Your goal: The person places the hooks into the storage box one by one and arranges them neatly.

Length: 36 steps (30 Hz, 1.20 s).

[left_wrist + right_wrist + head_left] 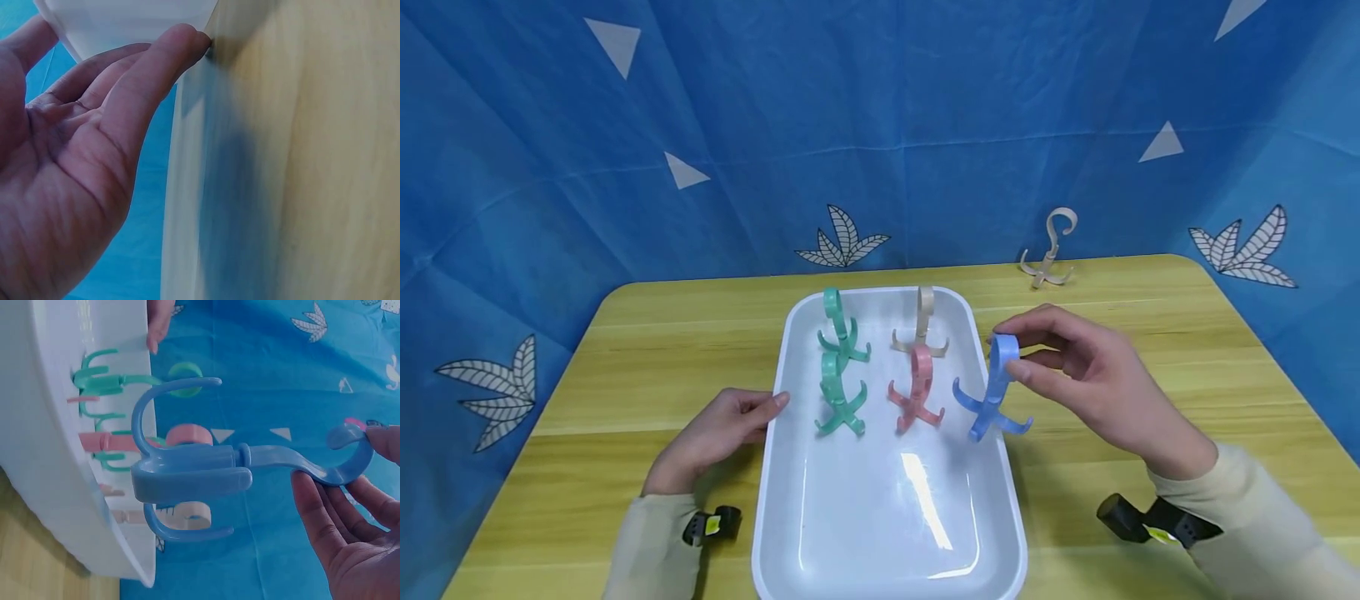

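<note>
Only the head view shows the beige hook [1052, 254] on the surface [1195, 375], near its far edge beyond the tray [887, 517]. That view puts the blue hook [995, 392] over the tray's right rim; whether it touches the rim, I cannot tell. The right wrist view adds how the right hand's grip [356, 531] pinches the blue hook: thumb at the tip of its curved top, fingers against the bend. The left wrist view gives the palm of the left hand's grip [81, 169], its fingers at the tray's edge; the head view shows its thumb on the left rim, so it is grasping the tray.

Counted, there are six hooks and one tray. Inside the tray are four: two green hooks [841, 404] on the left, one pink hook [919, 392] and a second beige hook [925, 312] to their right.
</note>
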Tool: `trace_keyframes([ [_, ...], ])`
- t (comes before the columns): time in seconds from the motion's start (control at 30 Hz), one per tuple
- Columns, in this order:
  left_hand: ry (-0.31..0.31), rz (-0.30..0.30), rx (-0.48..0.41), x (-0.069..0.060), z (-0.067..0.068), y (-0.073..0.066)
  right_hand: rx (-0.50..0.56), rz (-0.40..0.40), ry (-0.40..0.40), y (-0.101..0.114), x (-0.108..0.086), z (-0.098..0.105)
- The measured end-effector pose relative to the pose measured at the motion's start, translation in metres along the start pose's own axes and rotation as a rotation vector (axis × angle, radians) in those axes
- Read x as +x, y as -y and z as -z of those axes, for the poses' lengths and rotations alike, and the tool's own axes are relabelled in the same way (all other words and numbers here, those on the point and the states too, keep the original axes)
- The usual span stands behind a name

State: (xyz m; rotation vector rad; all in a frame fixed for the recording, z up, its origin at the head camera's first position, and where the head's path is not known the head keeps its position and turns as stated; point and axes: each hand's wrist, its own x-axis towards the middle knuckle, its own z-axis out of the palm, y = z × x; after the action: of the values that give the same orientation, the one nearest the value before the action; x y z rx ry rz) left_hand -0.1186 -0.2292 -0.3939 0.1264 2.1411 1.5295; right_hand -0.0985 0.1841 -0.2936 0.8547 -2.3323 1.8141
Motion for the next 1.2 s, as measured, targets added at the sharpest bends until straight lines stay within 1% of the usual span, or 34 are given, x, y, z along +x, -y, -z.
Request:
trace_keyframes([
  [0.13, 0.010, -0.005, 0.012, 0.000, 0.000, -0.002, -0.003, 0.006, 0.051, 0.001, -0.002, -0.005],
  [0.23, 0.025, -0.009, 0.009, 0.000, 0.001, -0.002, 0.011, -0.007, 0.099, 0.001, -0.002, -0.010],
  [0.33, 0.030, 0.002, 0.007, -0.002, 0.002, -0.001, 0.016, -0.033, 0.151, -0.001, -0.001, -0.017],
  [0.53, 0.026, 0.021, 0.008, -0.004, 0.002, -0.002, 0.078, -0.059, 0.257, -0.005, 0.002, -0.036],
  [0.67, 0.021, 0.021, 0.018, -0.001, 0.002, -0.004, 0.125, -0.081, 0.315, -0.007, 0.004, -0.048],
  [0.83, 0.022, 0.002, 0.032, 0.001, 0.001, -0.004, 0.146, -0.146, 0.381, -0.009, 0.009, -0.066],
  [1.0, 0.019, -0.012, 0.036, 0.001, 0.002, -0.002, 0.141, -0.214, 0.412, -0.007, 0.017, -0.081],
  [1.2, 0.014, 0.000, 0.032, 0.000, 0.002, -0.001, 0.176, -0.285, 0.428, -0.010, 0.025, -0.093],
])
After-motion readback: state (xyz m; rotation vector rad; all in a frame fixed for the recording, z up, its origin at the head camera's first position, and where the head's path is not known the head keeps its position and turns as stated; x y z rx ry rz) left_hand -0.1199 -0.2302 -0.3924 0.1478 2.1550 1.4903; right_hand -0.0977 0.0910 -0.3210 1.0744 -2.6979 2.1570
